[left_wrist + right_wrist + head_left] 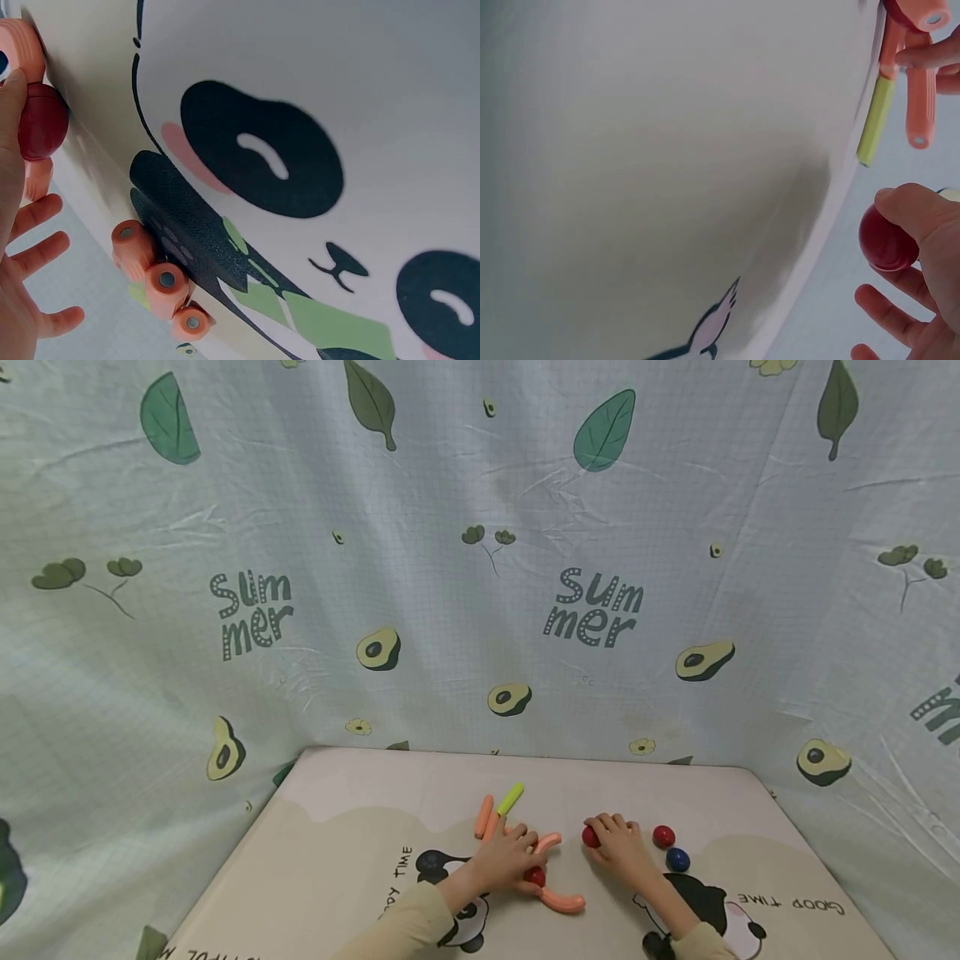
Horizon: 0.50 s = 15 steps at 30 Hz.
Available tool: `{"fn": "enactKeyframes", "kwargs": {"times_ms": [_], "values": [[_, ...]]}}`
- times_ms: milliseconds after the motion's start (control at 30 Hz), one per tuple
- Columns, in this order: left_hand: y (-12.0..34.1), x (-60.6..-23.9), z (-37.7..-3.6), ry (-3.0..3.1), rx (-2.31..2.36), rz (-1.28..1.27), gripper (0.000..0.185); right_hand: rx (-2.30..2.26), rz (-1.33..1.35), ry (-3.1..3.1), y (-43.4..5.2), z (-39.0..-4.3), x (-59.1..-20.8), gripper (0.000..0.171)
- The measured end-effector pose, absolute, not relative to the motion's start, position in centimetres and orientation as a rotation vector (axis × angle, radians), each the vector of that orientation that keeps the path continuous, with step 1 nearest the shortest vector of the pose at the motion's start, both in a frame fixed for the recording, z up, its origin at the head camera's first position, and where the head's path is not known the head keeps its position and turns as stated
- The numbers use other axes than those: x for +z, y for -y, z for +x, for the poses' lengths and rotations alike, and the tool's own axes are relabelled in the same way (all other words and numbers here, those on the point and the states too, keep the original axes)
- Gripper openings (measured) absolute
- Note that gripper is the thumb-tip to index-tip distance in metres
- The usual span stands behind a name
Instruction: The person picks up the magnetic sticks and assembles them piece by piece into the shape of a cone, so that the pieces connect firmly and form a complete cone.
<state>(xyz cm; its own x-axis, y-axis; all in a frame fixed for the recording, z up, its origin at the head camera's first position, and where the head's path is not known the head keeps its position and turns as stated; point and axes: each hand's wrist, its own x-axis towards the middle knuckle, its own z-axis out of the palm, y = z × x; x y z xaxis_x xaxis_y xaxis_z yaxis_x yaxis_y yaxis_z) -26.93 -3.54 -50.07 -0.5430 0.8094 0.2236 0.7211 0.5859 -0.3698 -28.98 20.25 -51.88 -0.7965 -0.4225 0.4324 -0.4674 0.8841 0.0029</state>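
My left hand (510, 858) lies flat on the panda mat (360, 860) over several orange sticks. Its fingers (36, 253) are spread and straight, and its thumb touches a dark red ball (534, 877) (41, 121). An orange stick (547, 842) lies under the fingertips, and a curved orange one (562, 902) sits just behind the ball. My right hand (618, 845) rests to the right. It pinches a second red ball (591, 837) (887, 238) between thumb and forefinger.
A green stick (511, 798) (875, 120) and two more orange sticks (483, 816) lie beyond the left hand. Another red ball (663, 836) and a blue ball (677, 859) sit right of the right hand. A printed cloth (480, 568) hangs behind the table.
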Motion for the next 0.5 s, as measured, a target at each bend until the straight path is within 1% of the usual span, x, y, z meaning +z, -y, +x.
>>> {"fn": "enactKeyframes", "kwargs": {"times_ms": [200,500], "values": [[3.49,-50.0,-26.99,2.445,0.333,-1.239,0.042,0.186,0.668,2.669,-19.64,-28.63,-51.43,0.037],[3.36,-49.99,-27.13,2.47,0.353,-1.235,0.045,0.176,0.72,2.659,-19.25,-28.54,-51.73,0.035]]}}
